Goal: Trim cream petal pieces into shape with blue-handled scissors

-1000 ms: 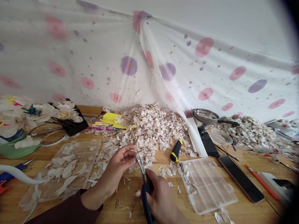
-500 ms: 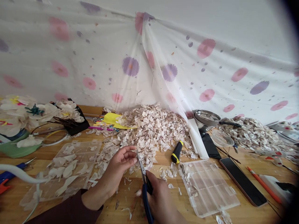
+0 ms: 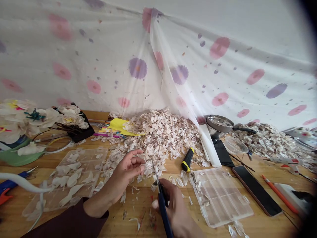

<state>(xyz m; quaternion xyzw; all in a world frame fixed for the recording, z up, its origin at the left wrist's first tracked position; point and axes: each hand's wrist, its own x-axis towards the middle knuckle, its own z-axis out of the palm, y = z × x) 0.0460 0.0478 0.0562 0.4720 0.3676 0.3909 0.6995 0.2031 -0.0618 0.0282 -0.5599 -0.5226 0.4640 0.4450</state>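
In my right hand (image 3: 170, 205) is a pair of scissors (image 3: 162, 198) with dark blue handles, the blades pointing up and away towards the pile. My left hand (image 3: 128, 168) is raised to the left of the blades, its fingers curled and the thumb near the fingertips. Whatever may be between those fingertips is too small to make out. Behind both hands spreads a large heap of pale, dry petal-like pieces (image 3: 168, 132). Small scraps lie on the wooden table (image 3: 146, 228) below my hands.
At left are a clear tray of petals (image 3: 71, 165), blue pliers (image 3: 15, 181) and white flowers (image 3: 47, 117). To the right lie a black-yellow handle (image 3: 187, 160), an empty clear divided box (image 3: 220, 198), a phone (image 3: 257, 190) and metal bowls (image 3: 219, 124).
The scissors and my right hand have moved slightly right, away from my left fingertips. My left hand has shifted a little up and left.
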